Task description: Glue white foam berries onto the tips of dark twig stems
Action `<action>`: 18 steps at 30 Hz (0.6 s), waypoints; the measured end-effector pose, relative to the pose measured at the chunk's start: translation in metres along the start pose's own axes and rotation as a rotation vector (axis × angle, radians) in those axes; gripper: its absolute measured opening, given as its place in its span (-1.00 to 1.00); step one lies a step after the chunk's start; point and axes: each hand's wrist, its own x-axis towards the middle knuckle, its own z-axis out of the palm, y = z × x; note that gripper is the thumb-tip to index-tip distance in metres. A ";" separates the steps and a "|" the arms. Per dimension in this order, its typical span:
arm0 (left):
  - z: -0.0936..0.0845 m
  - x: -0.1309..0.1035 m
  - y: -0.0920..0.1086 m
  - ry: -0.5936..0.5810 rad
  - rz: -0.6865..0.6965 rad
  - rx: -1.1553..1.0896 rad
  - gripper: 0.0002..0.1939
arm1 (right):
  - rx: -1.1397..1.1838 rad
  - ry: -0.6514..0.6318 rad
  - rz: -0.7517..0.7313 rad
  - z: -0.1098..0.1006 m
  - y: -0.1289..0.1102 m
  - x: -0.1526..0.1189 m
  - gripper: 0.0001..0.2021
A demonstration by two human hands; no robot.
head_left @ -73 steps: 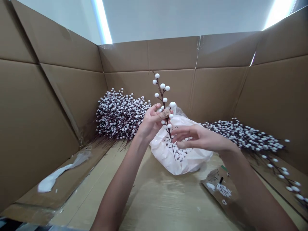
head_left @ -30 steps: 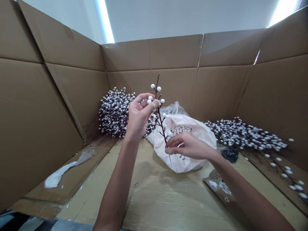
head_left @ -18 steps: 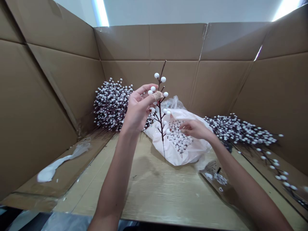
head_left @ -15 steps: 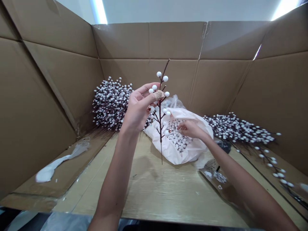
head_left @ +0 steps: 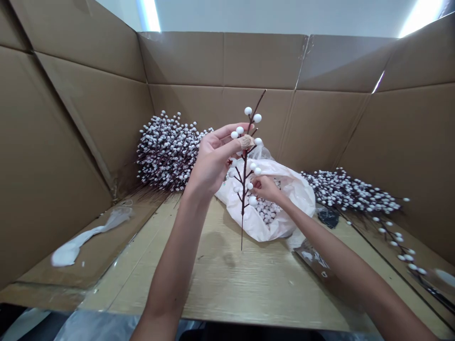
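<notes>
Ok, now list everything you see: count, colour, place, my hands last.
twig: one, brown and white, held mid-view
bag: one, white, centre
loose berries: many, white, inside bag
clear plastic: one, colourless, behind bag
bunches: two, white and dark, back left, back right
sprig: one, white and dark, right
strip: one, white, left
bundle: one, black, right of bag
card: one, brown, front right
table: one, pale yellow, beneath
cardboard walls: three, brown, around table
round thing: one, whitish, right edge
left hand: one, thumb wrapped, holding twig
right hand: one, bare, over bag
</notes>
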 end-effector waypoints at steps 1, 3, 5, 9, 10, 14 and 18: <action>0.000 0.000 0.000 -0.003 0.002 0.002 -0.81 | 0.052 -0.007 0.012 -0.004 -0.002 -0.002 -0.86; 0.000 0.000 -0.001 -0.007 0.003 0.002 -0.82 | 0.170 -0.053 0.029 -0.016 -0.007 -0.010 -0.76; 0.001 0.000 -0.002 -0.014 -0.004 -0.006 -0.83 | 0.280 -0.120 0.030 -0.032 -0.014 -0.020 -0.68; 0.006 -0.002 -0.003 -0.035 -0.035 -0.030 -0.82 | 0.612 -0.143 0.041 -0.063 -0.032 -0.042 -0.70; 0.007 -0.002 -0.003 -0.039 -0.041 -0.031 -0.82 | 0.724 -0.130 0.047 -0.069 -0.037 -0.047 -0.72; 0.013 -0.004 -0.005 -0.067 -0.055 -0.035 -0.82 | 0.950 -0.134 0.014 -0.081 -0.056 -0.064 -0.74; 0.016 -0.006 -0.009 -0.105 -0.071 -0.035 -0.81 | 1.017 -0.140 -0.100 -0.085 -0.070 -0.074 -0.65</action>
